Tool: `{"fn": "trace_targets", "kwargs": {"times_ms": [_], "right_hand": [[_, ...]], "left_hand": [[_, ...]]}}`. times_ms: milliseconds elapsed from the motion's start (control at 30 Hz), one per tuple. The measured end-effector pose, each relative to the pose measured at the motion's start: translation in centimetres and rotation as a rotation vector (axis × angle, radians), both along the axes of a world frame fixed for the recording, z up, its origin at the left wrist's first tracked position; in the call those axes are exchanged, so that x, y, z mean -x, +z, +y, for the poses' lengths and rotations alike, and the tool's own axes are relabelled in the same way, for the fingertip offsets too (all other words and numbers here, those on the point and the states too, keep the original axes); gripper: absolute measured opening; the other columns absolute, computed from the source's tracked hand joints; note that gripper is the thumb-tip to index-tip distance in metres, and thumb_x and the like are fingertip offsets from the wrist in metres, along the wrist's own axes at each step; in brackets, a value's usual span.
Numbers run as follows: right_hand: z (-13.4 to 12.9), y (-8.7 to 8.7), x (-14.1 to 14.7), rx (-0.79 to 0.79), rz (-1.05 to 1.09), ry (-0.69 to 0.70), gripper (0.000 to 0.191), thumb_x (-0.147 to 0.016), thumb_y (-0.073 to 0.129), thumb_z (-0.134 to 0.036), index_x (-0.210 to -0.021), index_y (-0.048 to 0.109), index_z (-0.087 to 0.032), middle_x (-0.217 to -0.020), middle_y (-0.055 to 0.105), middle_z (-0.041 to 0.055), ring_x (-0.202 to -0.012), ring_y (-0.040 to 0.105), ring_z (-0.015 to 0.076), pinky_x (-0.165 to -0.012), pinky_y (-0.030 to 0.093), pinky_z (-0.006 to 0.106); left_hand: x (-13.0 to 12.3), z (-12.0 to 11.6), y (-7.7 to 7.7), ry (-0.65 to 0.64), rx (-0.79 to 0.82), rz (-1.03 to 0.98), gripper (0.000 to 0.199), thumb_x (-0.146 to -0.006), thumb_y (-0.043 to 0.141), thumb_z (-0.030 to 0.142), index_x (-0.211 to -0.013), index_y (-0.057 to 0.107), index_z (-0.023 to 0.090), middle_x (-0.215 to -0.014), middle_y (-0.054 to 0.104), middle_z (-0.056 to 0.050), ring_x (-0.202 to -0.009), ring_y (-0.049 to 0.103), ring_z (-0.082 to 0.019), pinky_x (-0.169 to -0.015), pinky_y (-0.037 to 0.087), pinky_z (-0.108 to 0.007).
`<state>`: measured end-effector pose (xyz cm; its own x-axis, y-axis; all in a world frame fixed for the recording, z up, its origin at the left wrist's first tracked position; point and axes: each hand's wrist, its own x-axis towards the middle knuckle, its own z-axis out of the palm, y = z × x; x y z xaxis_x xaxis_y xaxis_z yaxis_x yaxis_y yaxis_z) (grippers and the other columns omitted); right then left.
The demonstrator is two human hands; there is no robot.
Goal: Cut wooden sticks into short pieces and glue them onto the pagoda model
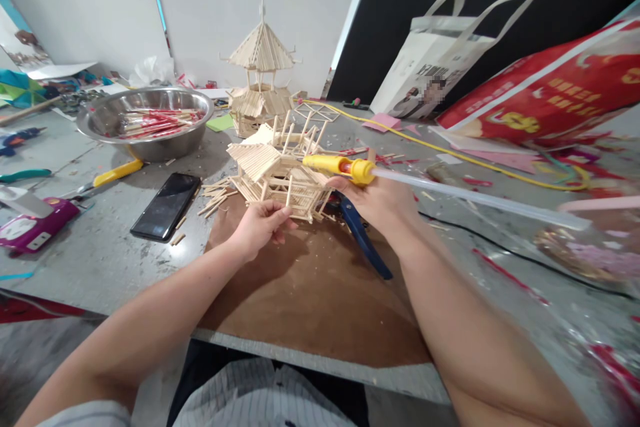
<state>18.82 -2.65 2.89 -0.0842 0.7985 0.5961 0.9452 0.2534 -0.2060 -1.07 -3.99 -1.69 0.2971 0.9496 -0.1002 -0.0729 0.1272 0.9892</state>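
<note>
My left hand [267, 221] has its fingers closed at the near edge of a small pavilion model [280, 173] built from thin wooden sticks. Its thumb and forefinger meet at the foot of an upright stick. In my right hand [383, 199] is a yellow hot glue gun [327, 163], its nose pointing left over the model. A long translucent glue stick [480, 199] juts out of its back end. Below the right hand lies a tool with dark blue handles [363, 237], its head hidden behind the model and hand. A brown board [310, 300] lies beneath.
A taller stick pavilion [261, 73] stands behind. To the left are a steel bowl [193, 135] of red-tipped sticks, a phone [166, 207], a yellow-handled knife [117, 172] and a purple power strip [40, 225]. Loose sticks [217, 195] lie beside the model. A yellow cord [435, 145] crosses behind, near bags [425, 60].
</note>
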Motion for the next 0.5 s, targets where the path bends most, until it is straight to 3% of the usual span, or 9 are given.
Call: {"fn": "trace_targets", "kwargs": {"times_ms": [300,500], "right_hand": [[0.5,-0.9,0.0,-0.024,0.002,-0.024,0.062,-0.068,0.035,-0.07,-0.08,0.062,-0.016,-0.068,0.065,0.0097,-0.065,0.059,0.0232,-0.049,0.036,0.027],[0.3,0.3,-0.5,-0.036,0.025,-0.008,0.062,-0.07,0.033,-0.069,-0.088,0.064,-0.018,-0.072,0.064,0.0086,-0.068,0.059,0.0239,-0.054,0.039,0.03]], "left_hand": [[0.0,-0.1,0.1,0.004,-0.008,0.016,0.028,-0.068,0.06,0.039,-0.072,0.052,0.013,-0.063,0.062,-0.001,-0.036,0.045,-0.004,-0.036,0.034,-0.016],[0.0,-0.1,0.2,0.008,-0.018,0.031,0.029,-0.068,0.06,0.041,-0.071,0.052,0.013,-0.062,0.061,-0.001,-0.035,0.045,-0.004,-0.036,0.034,-0.016]]}}
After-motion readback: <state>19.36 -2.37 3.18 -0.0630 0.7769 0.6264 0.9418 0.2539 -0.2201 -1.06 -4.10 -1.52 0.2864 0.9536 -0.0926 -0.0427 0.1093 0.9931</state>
